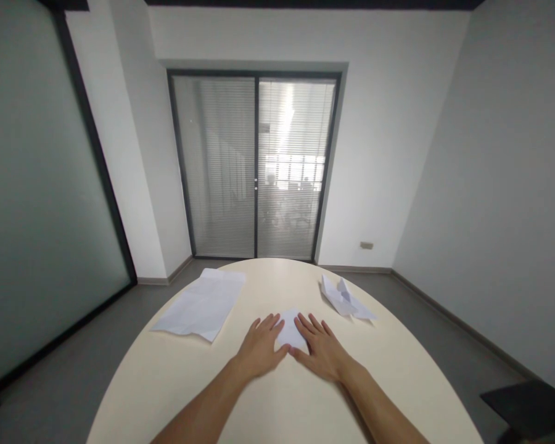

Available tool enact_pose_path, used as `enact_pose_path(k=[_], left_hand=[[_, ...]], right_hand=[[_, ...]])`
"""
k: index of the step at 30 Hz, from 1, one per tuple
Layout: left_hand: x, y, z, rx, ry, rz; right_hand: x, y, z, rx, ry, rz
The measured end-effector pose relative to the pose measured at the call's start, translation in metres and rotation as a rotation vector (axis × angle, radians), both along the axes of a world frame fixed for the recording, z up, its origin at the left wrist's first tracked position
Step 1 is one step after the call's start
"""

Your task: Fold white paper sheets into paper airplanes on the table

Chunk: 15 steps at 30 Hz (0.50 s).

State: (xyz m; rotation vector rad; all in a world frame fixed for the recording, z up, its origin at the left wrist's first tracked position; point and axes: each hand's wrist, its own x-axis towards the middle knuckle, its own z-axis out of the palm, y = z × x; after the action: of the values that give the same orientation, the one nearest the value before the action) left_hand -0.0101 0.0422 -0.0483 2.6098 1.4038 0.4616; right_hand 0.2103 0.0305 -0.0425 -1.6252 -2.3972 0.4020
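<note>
A small folded piece of white paper [291, 330] lies flat on the table between my two hands. My left hand [261, 346] rests palm down over its left side, fingers stretched out. Over its right side lies my right hand [321, 346], also flat with the fingers spread. The thumbs come close together at the paper's near edge. Both hands cover parts of the paper, so its full outline is hidden.
White sheets [203, 303] lie at the left of the round cream table [277, 407]. Folded paper shapes [345, 299] sit at the right edge. Beyond are glass doors with blinds [256, 166]. A dark object [531, 404] stands at lower right.
</note>
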Motion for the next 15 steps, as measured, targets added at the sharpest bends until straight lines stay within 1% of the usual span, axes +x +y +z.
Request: enact_pose_path(k=[6,11,15], left_hand=[[-0.0022,-0.0012,0.0011,-0.012,0.014,0.038],[-0.0032,-0.0041,0.0054,0.008,-0.006,0.014],[-0.0013,-0.0014,0.0029,0.023,-0.008,0.005]], right_hand=[[-0.0054,-0.0028,0.0026,-0.006,-0.001,-0.043],[-0.0050,-0.0027,0.0024,0.029,0.007,-0.064],[-0.0009,0.0016,-0.0013,0.056,0.046,-0.078]])
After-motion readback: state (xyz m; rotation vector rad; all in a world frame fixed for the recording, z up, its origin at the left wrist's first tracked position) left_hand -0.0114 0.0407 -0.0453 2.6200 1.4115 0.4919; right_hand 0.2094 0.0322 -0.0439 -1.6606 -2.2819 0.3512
